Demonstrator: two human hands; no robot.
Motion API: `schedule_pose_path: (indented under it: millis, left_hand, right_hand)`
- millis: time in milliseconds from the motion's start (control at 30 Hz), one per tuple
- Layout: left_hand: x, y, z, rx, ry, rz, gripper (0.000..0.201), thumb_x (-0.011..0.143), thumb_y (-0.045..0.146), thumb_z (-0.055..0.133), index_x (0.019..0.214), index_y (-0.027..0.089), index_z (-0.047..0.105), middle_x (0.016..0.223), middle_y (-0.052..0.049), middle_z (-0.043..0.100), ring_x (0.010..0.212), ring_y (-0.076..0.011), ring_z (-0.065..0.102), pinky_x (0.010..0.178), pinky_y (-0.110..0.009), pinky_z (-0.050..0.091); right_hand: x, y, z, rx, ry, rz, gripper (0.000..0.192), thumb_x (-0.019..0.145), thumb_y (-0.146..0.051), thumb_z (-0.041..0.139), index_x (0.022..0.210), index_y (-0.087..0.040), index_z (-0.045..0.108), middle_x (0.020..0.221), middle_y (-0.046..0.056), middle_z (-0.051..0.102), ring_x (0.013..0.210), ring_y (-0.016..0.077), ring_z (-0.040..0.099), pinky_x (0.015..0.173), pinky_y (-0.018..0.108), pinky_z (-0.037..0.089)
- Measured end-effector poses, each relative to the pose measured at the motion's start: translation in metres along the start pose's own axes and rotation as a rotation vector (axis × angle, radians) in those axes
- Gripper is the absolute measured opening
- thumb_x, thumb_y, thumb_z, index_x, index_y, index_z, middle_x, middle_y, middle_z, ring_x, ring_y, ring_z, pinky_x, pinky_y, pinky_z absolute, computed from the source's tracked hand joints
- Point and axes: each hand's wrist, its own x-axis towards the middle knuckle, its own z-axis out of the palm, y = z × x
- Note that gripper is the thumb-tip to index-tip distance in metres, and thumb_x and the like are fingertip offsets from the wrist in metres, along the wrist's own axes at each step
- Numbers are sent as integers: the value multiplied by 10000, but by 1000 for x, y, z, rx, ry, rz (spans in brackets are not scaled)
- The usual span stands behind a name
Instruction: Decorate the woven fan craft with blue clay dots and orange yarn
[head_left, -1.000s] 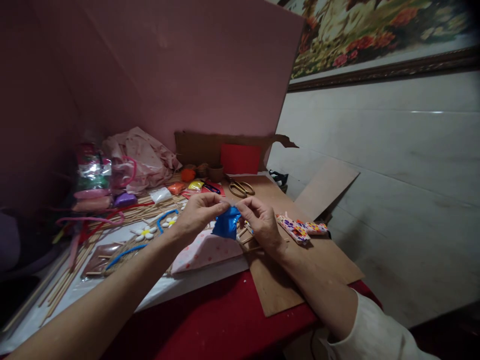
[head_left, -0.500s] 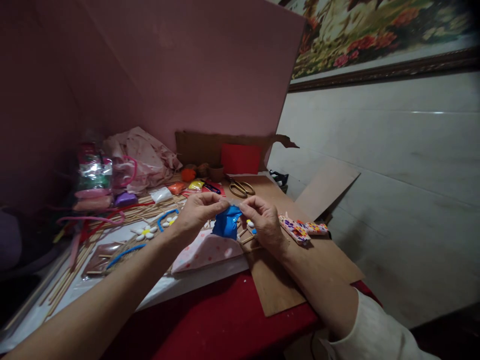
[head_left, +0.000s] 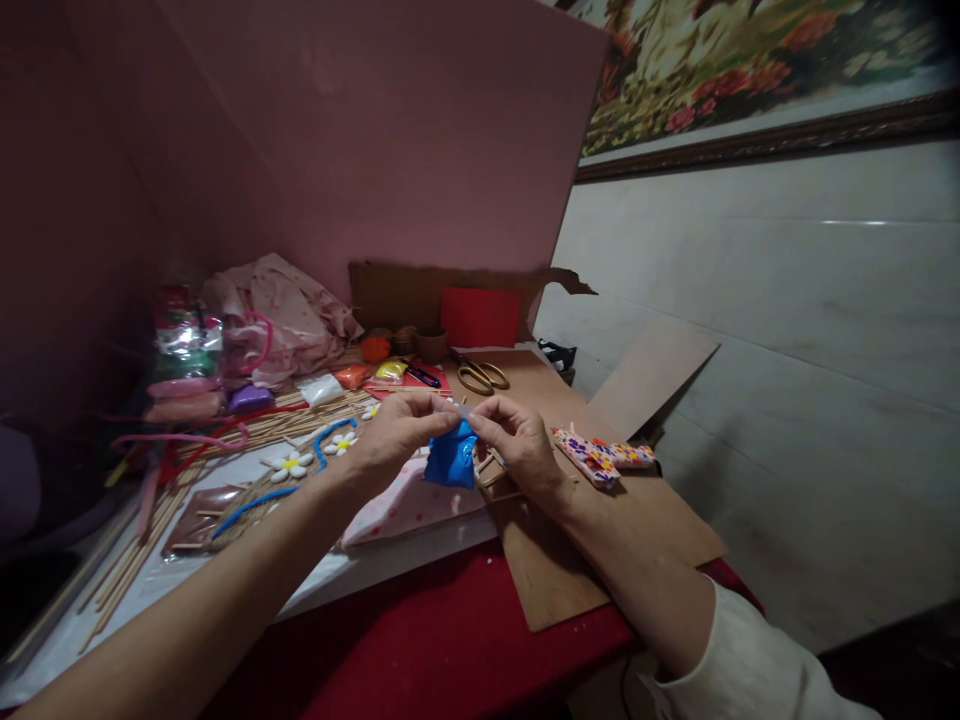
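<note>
A small clear packet of blue clay (head_left: 451,458) hangs between my two hands, above a pink dotted cloth (head_left: 409,505). My left hand (head_left: 401,425) pinches its top edge from the left, thumb against forefinger. From the right, my right hand (head_left: 517,440) pinches the same edge close by. Thin wooden sticks (head_left: 496,475) lie just below my right hand. Left of my left hand, white clay flowers (head_left: 291,465) with yellow centres and a wavy blue strip (head_left: 251,508) rest on a twine-covered piece, partly hidden by my forearm.
Scissors (head_left: 482,377) lie on brown cardboard (head_left: 551,590) behind my hands. A flower-patterned bundle (head_left: 592,458) is at right. Along the back are clay packets, a purple one (head_left: 251,400) among them, a red card (head_left: 481,317) and crumpled pink cloth (head_left: 281,310). Long sticks (head_left: 124,590) lie at left.
The blue packet's top edge has come up a little between my fingers, and the packet hangs slightly lower and straighter. My right hand has shifted slightly left, closer to my left hand.
</note>
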Motion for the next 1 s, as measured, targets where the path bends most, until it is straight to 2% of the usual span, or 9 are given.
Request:
schedule_pose_path:
  millis: [333, 533, 700, 867, 1000]
  left_hand:
    - [2, -5, 0, 23, 15, 38, 235, 610, 291, 766, 675, 96, 653, 619, -23, 628, 558, -98, 539, 557, -228, 424]
    - [6, -6, -3, -97, 33, 2, 241, 630, 302, 769, 709, 109, 647, 660, -18, 636, 591, -105, 571, 607, -246, 466]
    - [6, -4, -5, -143, 41, 4, 205, 632, 262, 768, 680, 107, 642, 609, 6, 601, 542, -74, 532, 548, -197, 433]
    - [5, -6, -6, -217, 5, -8, 183, 637, 239, 763, 669, 112, 634, 624, -1, 612, 550, -79, 541, 558, -205, 444]
    - [3, -7, -5, -215, -73, -30, 232, 698, 310, 728, 806, 117, 658, 721, -31, 647, 624, -113, 592, 608, -246, 470]
  right_hand:
    - [1, 7, -2, 41, 14, 12, 222, 717, -352, 672, 665, -168, 558, 514, -54, 509, 434, 76, 462, 438, 204, 368]
    - [3, 4, -4, 82, 127, -9, 190, 717, -327, 662, 673, -170, 564, 532, -52, 528, 451, 82, 485, 444, 203, 388]
    - [3, 3, -3, 75, 80, 25, 227, 760, -357, 625, 658, -168, 550, 535, -52, 508, 450, 76, 473, 449, 201, 386]
    - [3, 4, -3, 54, 55, 16, 244, 770, -377, 617, 665, -168, 548, 536, -53, 503, 457, 76, 472, 460, 197, 385]
    - [3, 4, -3, 58, 101, 22, 246, 757, -382, 628, 666, -171, 540, 550, -51, 503, 461, 76, 463, 453, 198, 383]
